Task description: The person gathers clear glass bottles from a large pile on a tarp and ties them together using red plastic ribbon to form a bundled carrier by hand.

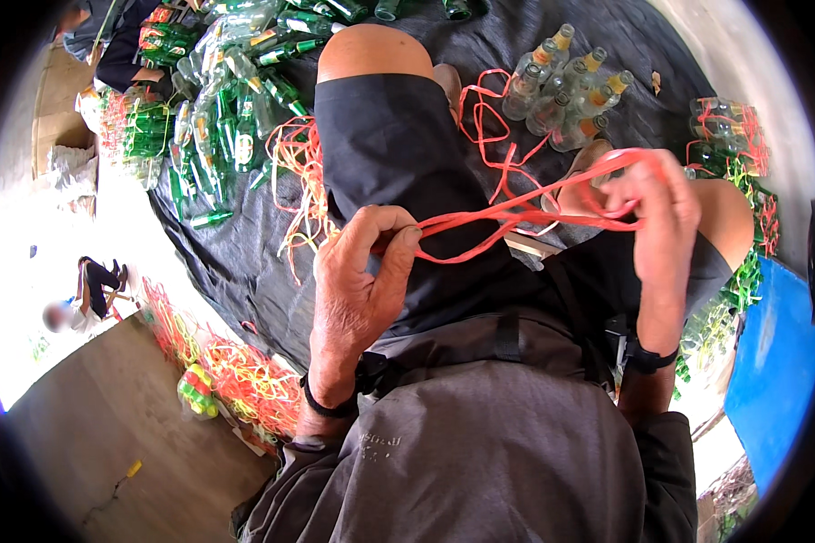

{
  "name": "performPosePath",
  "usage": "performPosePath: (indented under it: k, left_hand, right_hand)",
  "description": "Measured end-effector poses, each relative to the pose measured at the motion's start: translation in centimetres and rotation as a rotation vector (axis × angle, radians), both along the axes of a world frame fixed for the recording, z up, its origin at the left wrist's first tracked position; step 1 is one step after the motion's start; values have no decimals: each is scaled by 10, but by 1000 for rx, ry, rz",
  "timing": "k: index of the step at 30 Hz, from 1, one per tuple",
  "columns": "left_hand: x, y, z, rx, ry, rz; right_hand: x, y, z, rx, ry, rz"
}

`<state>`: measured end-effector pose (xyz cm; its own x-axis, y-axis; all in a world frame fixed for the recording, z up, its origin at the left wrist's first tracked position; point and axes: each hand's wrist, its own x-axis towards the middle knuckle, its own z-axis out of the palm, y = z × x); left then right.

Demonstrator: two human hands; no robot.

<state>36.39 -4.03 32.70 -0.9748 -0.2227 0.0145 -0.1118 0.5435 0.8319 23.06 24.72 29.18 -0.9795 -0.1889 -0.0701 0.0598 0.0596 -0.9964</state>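
Observation:
Red plastic strapping (489, 216) stretches in loops between my two hands, above my lap. My left hand (367, 271) pinches one end between thumb and forefinger. My right hand (659, 203), a little blurred, has its fingers curled around the loops at the other end. Beyond my right hand, a group of clear glass bottles (564, 91) stands upright on a dark sheet (244, 271). A loose red strand (482, 129) lies beside them. A tangle of pink and orange strapping (305, 176) rests against my left leg.
Many green and clear glass bottles (231, 102) lie heaped at the upper left, near another person's arm (151, 73). Tied bottles (727, 136) are by the right wall. A strapping pile (251, 380) lies at lower left; a blue panel (781, 360) stands at right. Another person (95, 292) sits farther off.

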Motion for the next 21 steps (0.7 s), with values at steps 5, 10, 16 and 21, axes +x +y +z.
performPosePath:
  k: [5, 10, 16, 21]
  left_hand:
    - [-1, 1, 1, 20, -23, 17]
    - [-3, 4, -3, 20, -13, 6]
    - [-3, 9, 0, 6, -25, -1]
    - [-4, 10, -1, 19, -35, 1]
  right_hand:
    - [-14, 40, -16, -352, -140, -285]
    - [4, 14, -6, -264, -164, -105]
    - [29, -40, 11, 15, 109, 410]
    - [34, -73, -5, 61, 399, 458]
